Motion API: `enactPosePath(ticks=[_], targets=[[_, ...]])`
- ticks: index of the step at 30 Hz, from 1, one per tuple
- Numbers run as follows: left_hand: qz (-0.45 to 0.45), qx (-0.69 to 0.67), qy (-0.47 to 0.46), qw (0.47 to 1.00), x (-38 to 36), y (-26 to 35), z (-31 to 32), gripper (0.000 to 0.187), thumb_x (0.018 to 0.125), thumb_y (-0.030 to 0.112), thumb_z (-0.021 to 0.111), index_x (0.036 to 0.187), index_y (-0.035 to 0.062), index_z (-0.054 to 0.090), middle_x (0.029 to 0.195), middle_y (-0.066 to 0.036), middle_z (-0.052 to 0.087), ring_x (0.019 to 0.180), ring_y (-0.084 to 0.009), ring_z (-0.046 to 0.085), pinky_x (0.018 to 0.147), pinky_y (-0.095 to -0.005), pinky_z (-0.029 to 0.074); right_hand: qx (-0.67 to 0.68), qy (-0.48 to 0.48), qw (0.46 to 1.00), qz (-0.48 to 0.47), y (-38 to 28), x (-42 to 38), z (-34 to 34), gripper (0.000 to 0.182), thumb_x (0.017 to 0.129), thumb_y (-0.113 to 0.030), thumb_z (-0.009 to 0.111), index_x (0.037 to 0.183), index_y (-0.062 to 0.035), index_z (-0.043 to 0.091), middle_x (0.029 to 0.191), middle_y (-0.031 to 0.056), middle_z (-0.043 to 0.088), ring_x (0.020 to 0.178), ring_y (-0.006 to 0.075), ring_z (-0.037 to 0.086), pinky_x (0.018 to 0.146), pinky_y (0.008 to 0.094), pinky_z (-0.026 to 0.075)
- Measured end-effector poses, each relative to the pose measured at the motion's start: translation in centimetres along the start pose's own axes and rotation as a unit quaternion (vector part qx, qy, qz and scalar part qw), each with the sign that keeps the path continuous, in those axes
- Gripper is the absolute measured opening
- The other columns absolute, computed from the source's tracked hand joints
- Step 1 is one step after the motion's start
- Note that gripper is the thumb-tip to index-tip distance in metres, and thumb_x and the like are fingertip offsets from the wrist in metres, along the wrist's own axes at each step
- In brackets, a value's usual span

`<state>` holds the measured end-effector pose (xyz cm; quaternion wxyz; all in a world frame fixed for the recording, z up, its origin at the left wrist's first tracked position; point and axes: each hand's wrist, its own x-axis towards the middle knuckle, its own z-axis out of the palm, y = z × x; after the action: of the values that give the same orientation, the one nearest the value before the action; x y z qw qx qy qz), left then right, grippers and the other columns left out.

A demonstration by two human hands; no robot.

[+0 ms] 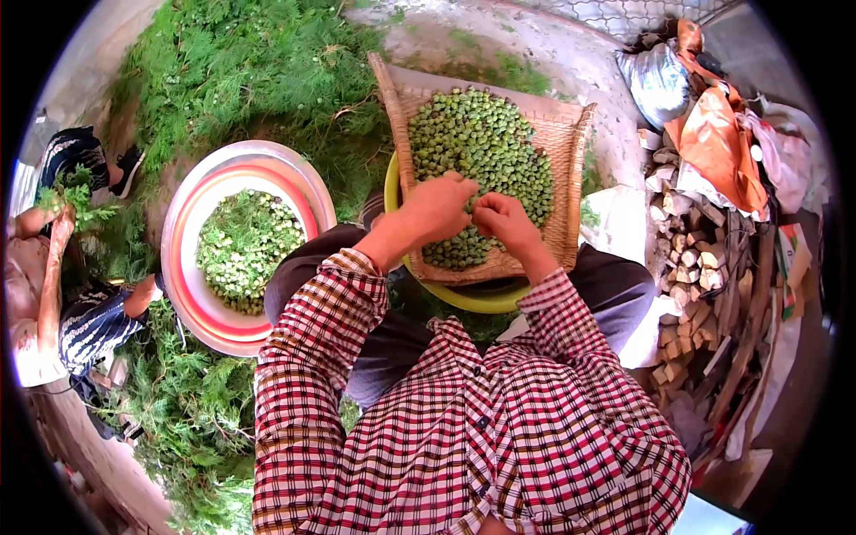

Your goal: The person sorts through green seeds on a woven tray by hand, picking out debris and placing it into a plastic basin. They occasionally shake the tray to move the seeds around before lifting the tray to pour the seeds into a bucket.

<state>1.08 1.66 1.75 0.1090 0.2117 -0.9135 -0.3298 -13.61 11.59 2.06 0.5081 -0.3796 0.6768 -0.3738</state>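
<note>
Place: outdoor rural yard.
Evidence: concrete ground (571, 53), heaped green branches (250, 62), stacked firewood (691, 267), wire fence (624, 13).

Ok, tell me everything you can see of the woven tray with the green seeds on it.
The woven tray is a flat, tan, roughly square mat of plaited strips, with raised edges. It rests tilted on a yellow-green basin, on the person's lap. A heap of small round green seeds covers most of it. Both hands meet over its near edge: the left hand and right hand pinch something small, too small to identify.
</note>
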Motion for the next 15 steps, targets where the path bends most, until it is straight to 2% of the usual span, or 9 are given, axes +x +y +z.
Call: enactPosePath(ticks=[2, 4, 5, 6, 9, 12, 13, 14, 15], targets=[[0.066, -0.078, 0.051, 0.993, 0.2, 0.8, 1.1, 0.035, 0.071, 0.013, 0.06, 0.104, 0.0021, 0.053, 0.088, -0.016, 0.059, 0.084, -0.031, 0.059, 0.074, -0.0366, 0.047, 0.106, -0.011, 0.994, 0.01, -0.3, -1.5, -0.1, 0.01, 0.083, -0.008, 0.051, 0.075, -0.0029, 0.052, 0.063, -0.0006, 0.051, 0.054, 0.0074, 0.046, 0.051, 0.0225, 0.039], [-0.013, -0.266, -0.043, 0.963, 0.3, 1.9, 1.3, 0.038, 0.071, 0.011, 0.06, 0.106, 0.0007, 0.052, 0.089, -0.016, 0.06, 0.08, -0.0271, 0.059, 0.073, -0.0334, 0.047, 0.136, 0.005, 0.991, 0.003, -0.3, -2.8, -0.3, 0.009, 0.083, -0.008, 0.051, 0.075, -0.0035, 0.052, 0.064, -0.001, 0.05, 0.052, 0.0067, 0.043, 0.05, 0.0215, 0.037], [-0.014, -0.315, -0.045, 0.948, 0.4, 1.6, 2.2, 0.033, 0.07, 0.01, 0.061, 0.101, 0.0017, 0.055, 0.084, -0.014, 0.062, 0.072, -0.0223, 0.059, 0.066, -0.0314, 0.046, 0.139, 0.015, 0.99, 0.008, -0.2, -3.3, -0.5, 0.009, 0.083, -0.008, 0.05, 0.075, -0.0037, 0.052, 0.064, -0.001, 0.05, 0.052, 0.0064, 0.043, 0.05, 0.0209, 0.036], [-0.009, -0.312, -0.049, 0.949, 0.2, 1.8, 2.2, 0.033, 0.07, 0.01, 0.061, 0.101, 0.0017, 0.055, 0.084, -0.014, 0.062, 0.072, -0.0223, 0.059, 0.066, -0.0314, 0.046, 0.142, 0.025, 0.99, 0.012, -0.1, -3.8, -0.6, 0.009, 0.083, -0.008, 0.05, 0.075, -0.0039, 0.051, 0.064, -0.001, 0.049, 0.052, 0.0062, 0.042, 0.049, 0.0204, 0.035], [0.044, -0.19, -0.084, 0.977, 0.3, 2.3, 2.3, 0.012, 0.067, 0.007, 0.06, 0.078, 0.0042, 0.063, 0.066, -0.01, 0.06, 0.06, -0.02, 0.058, 0.056, -0.0315, 0.044, 0.165, 0.045, 0.985, 0.007, 0.9, -5.5, -1.5, 0.008, 0.082, -0.008, 0.05, 0.075, -0.0042, 0.051, 0.062, -0.0006, 0.049, 0.051, 0.0062, 0.042, 0.047, 0.0199, 0.033], [0.049, -0.165, -0.112, 0.979, 0.0, 1.5, 3.9, 0.009, 0.066, 0.007, 0.06, 0.074, 0.004, 0.063, 0.061, -0.011, 0.058, 0.058, -0.0214, 0.057, 0.056, -0.0322, 0.045, 0.158, 0.075, 0.984, 0.036, 2.2, -7.1, -3.4, 0.009, 0.078, -0.01, 0.054, 0.072, -0.0039, 0.052, 0.06, -0.0005, 0.05, 0.051, 0.007, 0.043, 0.046, 0.0213, 0.035], [0.028, -0.145, -0.159, 0.976, 0.2, 1.8, 3.6, 0.02, 0.067, 0.008, 0.06, 0.087, 0.0042, 0.064, 0.077, -0.013, 0.061, 0.068, -0.0247, 0.058, 0.062, -0.0332, 0.046, 0.02, 0.052, 0.997, 0.048, 2.2, -8.1, -3.9, 0.01, 0.076, -0.011, 0.056, 0.071, -0.0031, 0.055, 0.059, -0.0003, 0.051, 0.052, 0.0069, 0.046, 0.047, 0.0211, 0.037], [0.03, -0.145, -0.161, 0.976, 0.2, 1.8, 3.9, 0.02, 0.067, 0.008, 0.06, 0.087, 0.0042, 0.064, 0.077, -0.013, 0.061, 0.068, -0.0247, 0.058, 0.062, -0.0332, 0.046, -0.119, 0.028, 0.991, 0.06, 2.4, -9.0, -4.4, 0.011, 0.073, -0.012, 0.059, 0.07, -0.0023, 0.057, 0.057, -0.0001, 0.052, 0.053, 0.0067, 0.048, 0.049, 0.0209, 0.039], [0.041, -0.164, -0.091, 0.981, 0.1, 1.7, 4.4, 0.026, 0.068, 0.009, 0.06, 0.094, 0.0034, 0.061, 0.088, -0.015, 0.06, 0.076, -0.0269, 0.058, 0.067, -0.0343, 0.046, -0.269, 0.006, 0.962, 0.038, 3.7, -9.6, -4.9, 0.011, 0.067, -0.013, 0.063, 0.067, -0.0024, 0.059, 0.056, 0.0042, 0.055, 0.055, 0.0132, 0.055, 0.051, 0.0274, 0.043]])
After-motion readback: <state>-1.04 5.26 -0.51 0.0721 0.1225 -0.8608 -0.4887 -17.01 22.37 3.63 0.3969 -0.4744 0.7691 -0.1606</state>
